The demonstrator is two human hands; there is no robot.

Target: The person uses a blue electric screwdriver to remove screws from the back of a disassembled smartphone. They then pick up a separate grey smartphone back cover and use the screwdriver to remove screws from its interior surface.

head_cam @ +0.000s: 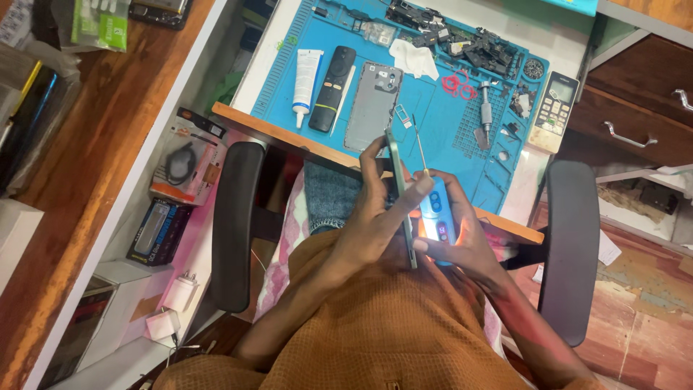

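My left hand (pixel 375 217) grips a slim grey-green smartphone (pixel 401 206) held on edge over my lap. My right hand (pixel 462 231) is wrapped around a light blue handheld tool (pixel 436 217) with a small lit display and a thin metal tip (pixel 420 144) that points up beside the phone's top. On the blue work mat (pixel 440 115) just ahead lies a grey phone back cover (pixel 372 97) with a small SIM tray (pixel 403 115) beside it.
The mat also carries a white tube (pixel 306 76), a black remote (pixel 333 87), a white cloth (pixel 413 58), red rings (pixel 458 83), a screwdriver (pixel 486 112) and several dark phone parts (pixel 469 43). A white remote (pixel 554 110) lies right. Chair armrests (pixel 235 224) flank me; boxes (pixel 189 155) sit left.
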